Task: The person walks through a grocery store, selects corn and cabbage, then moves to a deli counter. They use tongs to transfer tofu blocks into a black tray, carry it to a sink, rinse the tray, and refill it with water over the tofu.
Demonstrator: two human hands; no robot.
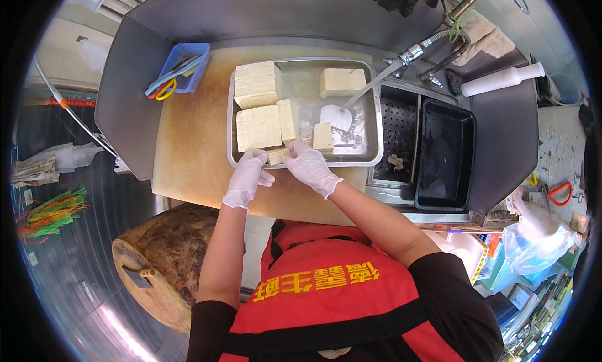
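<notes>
A rectangular metal tray (377,126) holds water and several blocks of tofu. My left hand (248,176), in a thin white glove, rests at the tray's near rim, its fingers by the corner of a large scored tofu block (258,127). My right hand (310,166), gloved too, has its fingertips at the right end of a small tofu piece (276,156) lying between both hands. An upright narrow tofu slab (287,121) stands against the large block. Other tofu blocks sit at the back left (256,84), back right (343,82) and near centre (323,137).
Water runs from a faucet (411,54) into the tray's right side. The tray stands on a worn cutting board (188,141). A blue basket (202,65) with scissors is at the back left. Right are a perforated black basket (400,131) and a black tub (447,155).
</notes>
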